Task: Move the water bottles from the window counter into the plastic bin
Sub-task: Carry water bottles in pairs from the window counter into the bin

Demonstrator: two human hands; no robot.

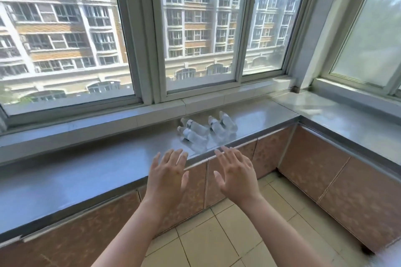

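Observation:
Several clear plastic water bottles (205,131) with white caps lie on their sides in a cluster on the steel window counter (97,165), caps toward the window. My left hand (167,171) is raised in front of the counter's front edge, palm down, fingers spread, holding nothing. My right hand (237,171) hovers beside it, also spread and empty. Both hands are short of the bottles and touch none of them. No plastic bin is in view.
The counter runs along large windows (195,28) and turns a corner (347,123) at the right. Brown cabinet doors (227,180) sit under it. Beige floor tiles (249,223) lie below my arms.

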